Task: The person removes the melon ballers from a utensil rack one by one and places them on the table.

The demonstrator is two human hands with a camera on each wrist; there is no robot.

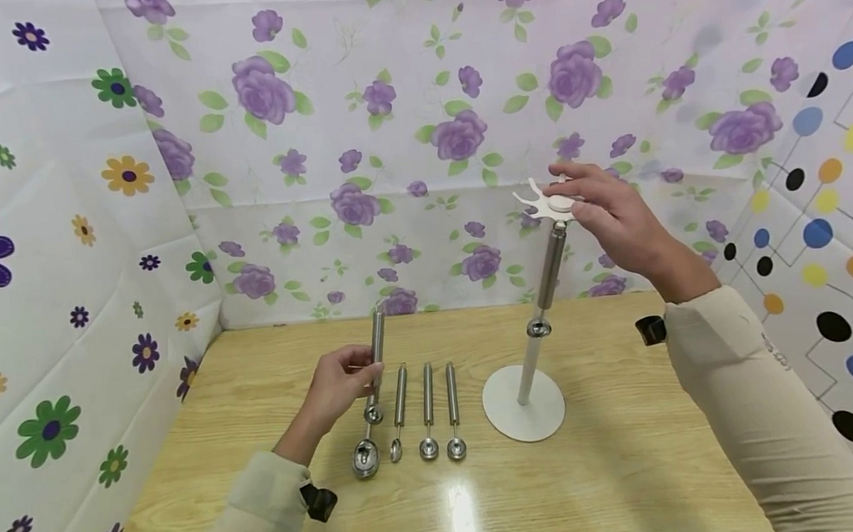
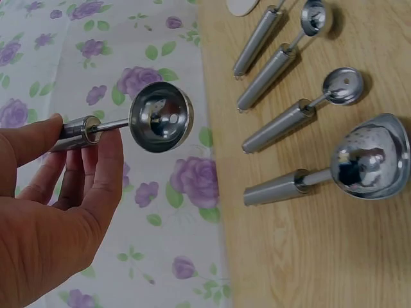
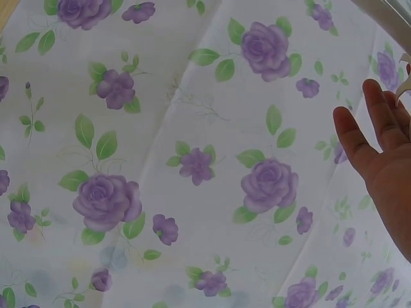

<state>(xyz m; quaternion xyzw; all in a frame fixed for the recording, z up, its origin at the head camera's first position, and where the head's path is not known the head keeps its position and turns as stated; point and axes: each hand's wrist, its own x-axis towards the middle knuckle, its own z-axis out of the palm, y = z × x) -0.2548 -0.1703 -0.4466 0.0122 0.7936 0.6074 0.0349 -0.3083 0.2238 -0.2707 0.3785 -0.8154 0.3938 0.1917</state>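
My left hand point(image 1: 341, 384) pinches the steel handle of a round-bowled scoop point(image 2: 160, 117) between thumb and fingers, raised above the table. Its bowl faces the left wrist camera. Below it lies a larger scoop with an oval bowl point(image 1: 365, 458), beside a smaller scoop point(image 1: 401, 401) and two round-bowled ones point(image 1: 428, 399), point(image 1: 452, 398). A white utensil stand point(image 1: 523, 404) rises on a round base. From its hooked top hangs another steel scoop point(image 1: 551, 269). At that top my right hand point(image 1: 614, 214) holds the rack with thumb and fingertips; the right wrist view barely catches it.
The light wood table point(image 1: 608, 469) meets a purple-flowered cloth backdrop point(image 1: 424, 241) at the back. Printed cloths stand left point(image 1: 60, 295) and right point(image 1: 821, 210). Dark wrist straps sit on both sleeves.
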